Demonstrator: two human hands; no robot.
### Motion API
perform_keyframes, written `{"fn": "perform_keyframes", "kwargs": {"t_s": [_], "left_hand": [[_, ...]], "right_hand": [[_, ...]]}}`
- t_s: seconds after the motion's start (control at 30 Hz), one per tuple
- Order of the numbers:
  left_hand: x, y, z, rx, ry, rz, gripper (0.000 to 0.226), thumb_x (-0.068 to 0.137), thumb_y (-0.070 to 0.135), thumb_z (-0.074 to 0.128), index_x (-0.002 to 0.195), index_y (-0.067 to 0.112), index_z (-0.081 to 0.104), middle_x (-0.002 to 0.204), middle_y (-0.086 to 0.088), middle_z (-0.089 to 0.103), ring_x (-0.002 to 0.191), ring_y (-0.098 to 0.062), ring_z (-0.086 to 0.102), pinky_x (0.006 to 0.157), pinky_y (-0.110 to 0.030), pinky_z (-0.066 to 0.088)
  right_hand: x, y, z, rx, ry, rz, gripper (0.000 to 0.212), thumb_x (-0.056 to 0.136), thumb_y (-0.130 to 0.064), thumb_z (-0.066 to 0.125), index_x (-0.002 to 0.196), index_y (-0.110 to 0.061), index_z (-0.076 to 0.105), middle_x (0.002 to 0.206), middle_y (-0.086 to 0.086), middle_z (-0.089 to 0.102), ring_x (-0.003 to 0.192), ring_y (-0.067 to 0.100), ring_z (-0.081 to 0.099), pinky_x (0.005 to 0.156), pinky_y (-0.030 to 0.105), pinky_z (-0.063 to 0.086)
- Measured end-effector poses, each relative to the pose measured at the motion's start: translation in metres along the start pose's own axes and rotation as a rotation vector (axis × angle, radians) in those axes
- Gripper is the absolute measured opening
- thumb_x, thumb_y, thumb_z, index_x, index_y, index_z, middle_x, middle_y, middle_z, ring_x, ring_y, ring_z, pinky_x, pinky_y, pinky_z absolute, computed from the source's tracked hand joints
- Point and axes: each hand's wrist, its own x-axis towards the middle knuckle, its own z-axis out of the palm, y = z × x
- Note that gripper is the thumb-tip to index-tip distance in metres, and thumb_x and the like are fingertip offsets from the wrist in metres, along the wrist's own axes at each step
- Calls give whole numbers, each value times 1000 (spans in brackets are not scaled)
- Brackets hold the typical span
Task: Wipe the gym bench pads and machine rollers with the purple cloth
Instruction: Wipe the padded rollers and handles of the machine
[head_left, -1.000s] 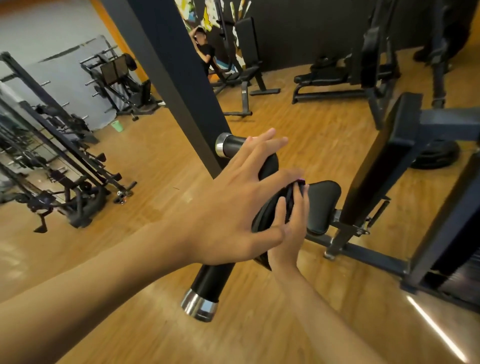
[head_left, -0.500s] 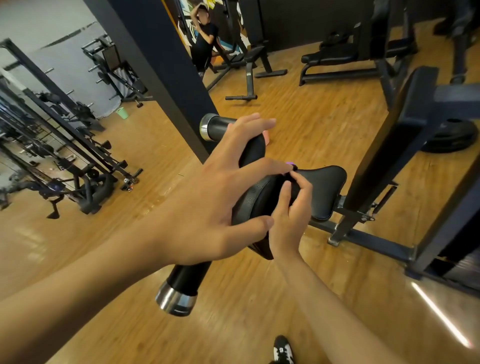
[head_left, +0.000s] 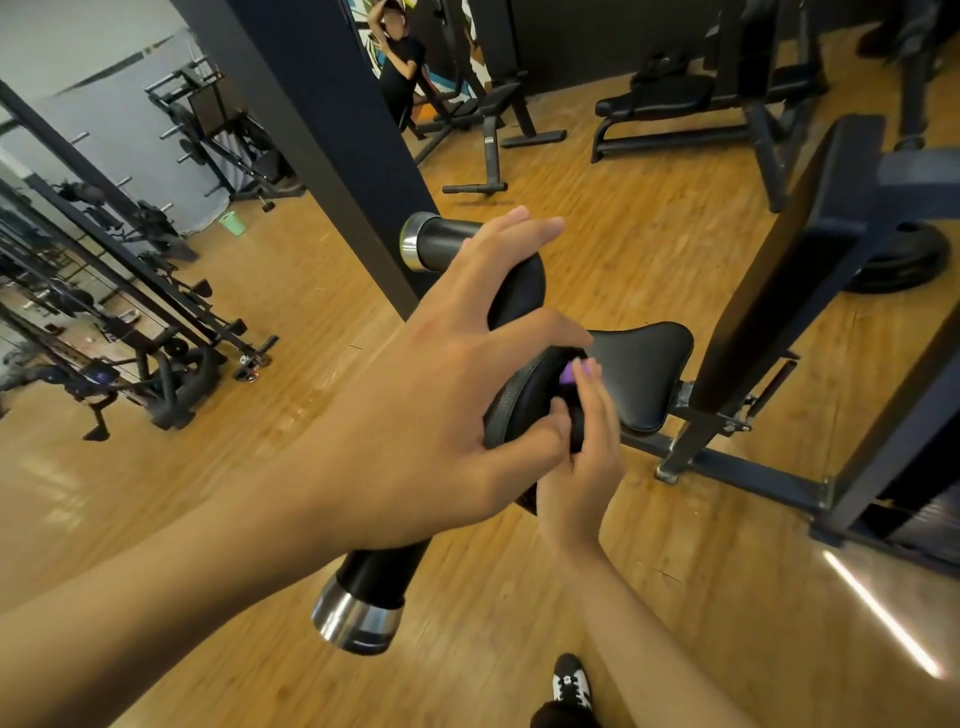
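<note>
A black padded machine roller (head_left: 519, 291) with chrome end caps runs diagonally across the middle of the view. My left hand (head_left: 441, 395) grips it, fingers over the top and thumb underneath. My right hand (head_left: 582, 467) comes up from below and holds the purple cloth (head_left: 573, 370) against a rounded black pad beside the roller. Only a small purple bit shows at the fingertips; the rest is hidden under the hand. A black seat pad (head_left: 644, 374) lies just behind the hands.
A dark upright post (head_left: 322, 130) rises behind the roller. The machine's back pad (head_left: 779, 270) and floor frame (head_left: 753, 467) stand to the right, with a weight plate (head_left: 904, 260) beyond. Benches (head_left: 665, 104) and a person (head_left: 400, 67) are at the back, racks (head_left: 104, 312) at left.
My right hand has shifted a little on the pad, and a bit more of the purple cloth shows at its fingertips. My left hand keeps its hold on the roller.
</note>
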Motion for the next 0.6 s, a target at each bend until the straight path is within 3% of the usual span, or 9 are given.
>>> {"fn": "perform_keyframes", "kwargs": {"t_s": [0.07,0.17,0.23,0.3,0.33,0.4,0.53,0.57,0.6], "left_hand": [[-1,1,3,-11,19,-18,41,90,36,63,129,25,65,170,3,14,160,-9,-5,124,-27,11],[-1,2,4,-26,18,-20,40,91,42,59,128,27,65,171,5,12,160,-7,-7,124,-27,10],[2,3,4,-24,26,-20,38,91,42,60,126,28,65,172,5,12,159,-7,-8,124,-28,10],[3,3,5,-36,38,-28,34,90,38,63,123,28,66,172,5,12,159,-6,-7,124,-29,11],[4,3,6,-42,45,-30,33,90,36,64,122,28,67,171,5,13,159,-6,-7,124,-29,11],[4,2,7,-58,42,-25,31,90,37,64,120,26,67,171,5,14,160,-7,-6,125,-27,11],[7,1,7,-65,16,-24,35,89,45,59,118,26,68,171,3,14,160,-9,-6,125,-29,12],[7,2,7,-58,18,-26,35,89,45,60,117,26,68,171,3,14,160,-9,-6,125,-30,13],[7,3,8,-52,26,-28,34,89,44,60,116,26,68,171,3,14,160,-9,-5,124,-30,14]], "right_hand": [[-13,12,-3,36,-3,108,40,106,-30,52,144,-41,49,155,-8,49,146,5,40,118,39,40],[7,-2,4,115,77,281,46,107,-29,52,126,-71,47,150,-13,53,142,2,43,116,47,43],[18,-21,11,137,92,169,43,107,-19,53,129,-56,56,146,-5,58,141,8,47,113,48,45],[12,-28,14,109,41,-62,34,105,-5,56,135,-20,63,144,7,60,140,21,51,110,52,47],[8,-24,13,55,14,-172,36,102,1,58,136,-11,61,144,12,59,140,25,51,109,52,48],[3,-2,10,7,-1,-208,44,101,5,57,140,-15,59,150,12,54,143,24,47,111,48,48],[23,8,7,135,219,378,45,107,-8,50,120,-50,58,144,-5,59,138,9,50,112,45,47],[30,-1,8,134,228,412,44,107,-10,50,116,-52,58,141,-6,61,136,9,51,111,43,48],[35,-9,9,115,211,325,39,107,-11,50,117,-47,62,141,-5,61,135,9,52,110,40,48]]}}
